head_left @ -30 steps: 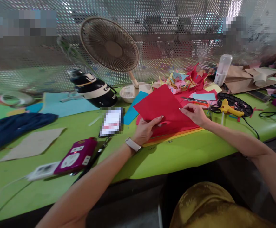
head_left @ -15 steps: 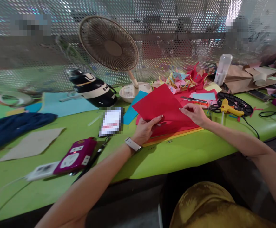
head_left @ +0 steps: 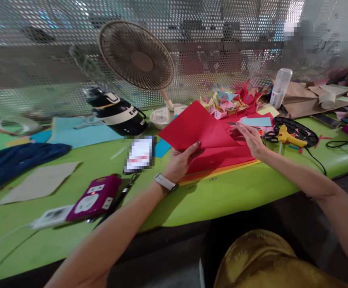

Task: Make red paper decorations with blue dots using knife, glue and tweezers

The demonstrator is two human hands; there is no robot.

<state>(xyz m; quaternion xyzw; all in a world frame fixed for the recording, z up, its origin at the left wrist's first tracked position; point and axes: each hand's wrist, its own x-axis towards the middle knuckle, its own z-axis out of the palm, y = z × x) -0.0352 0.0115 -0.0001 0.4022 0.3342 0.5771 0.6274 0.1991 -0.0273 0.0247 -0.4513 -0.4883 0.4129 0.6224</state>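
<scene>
My left hand [head_left: 181, 162] grips a red sheet of paper [head_left: 196, 126] at its lower edge, thumb on top. The sheet is tilted up over more red paper [head_left: 219, 160] lying on the table, with orange and yellow edges showing beneath. My right hand [head_left: 252, 140] is to the right of the held sheet, apart from its edge, fingers stretched out. Its fingertips are over a cutter knife [head_left: 260, 131], mostly hidden behind the hand; whether they touch it is unclear. A light blue paper strip [head_left: 256, 121] lies just beyond the hand.
A yellow glue gun [head_left: 291, 138] lies by a black round tray [head_left: 307, 134] and black scissors [head_left: 271, 137]. Folded paper pieces [head_left: 226, 102] are heaped behind. Left are a fan [head_left: 142, 62], a black bottle [head_left: 123, 116], a phone [head_left: 139, 154] and a purple power strip [head_left: 94, 198].
My right hand has let go of the red sheet's right edge and moved slightly up and right, its fingers extending. The sheet in my left hand has shifted a little left.
</scene>
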